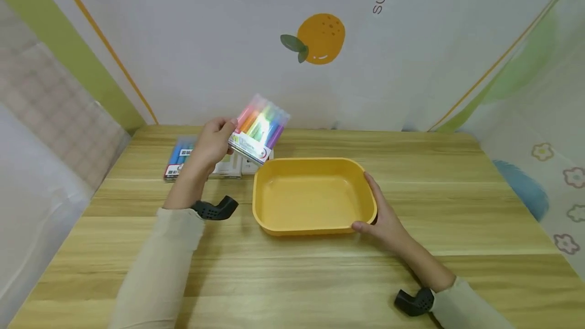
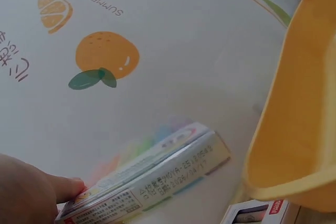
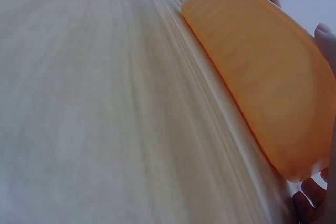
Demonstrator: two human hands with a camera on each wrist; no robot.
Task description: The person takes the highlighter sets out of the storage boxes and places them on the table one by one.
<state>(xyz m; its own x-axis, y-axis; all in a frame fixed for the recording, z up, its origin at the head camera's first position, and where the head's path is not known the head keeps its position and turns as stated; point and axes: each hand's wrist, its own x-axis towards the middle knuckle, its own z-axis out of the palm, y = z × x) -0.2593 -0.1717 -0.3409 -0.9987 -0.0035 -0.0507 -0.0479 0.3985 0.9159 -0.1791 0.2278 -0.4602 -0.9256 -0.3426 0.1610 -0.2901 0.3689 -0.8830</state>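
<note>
My left hand [image 1: 211,142] pinches a clear pack of rainbow-coloured markers [image 1: 258,128] by its left edge, thumb on top. The pack is tilted and held up just behind the back left corner of a yellow plastic bin [image 1: 313,199]. Printed text covers the pack's end face in the left wrist view. The bin sits on the table with nothing inside. With thumb at the front corner and fingers along the right wall, my right hand [image 1: 387,225] holds the bin. In the right wrist view the bin's outer wall [image 3: 252,72] shows orange.
A pack of blue pens [image 1: 174,160] lies on the wooden table [image 1: 292,278] at the back left, partly behind my left forearm. Beside it are pale boxes [image 1: 230,167], partly hidden by the held pack. A white printed curtain [image 1: 402,75] hangs along the table's far edge.
</note>
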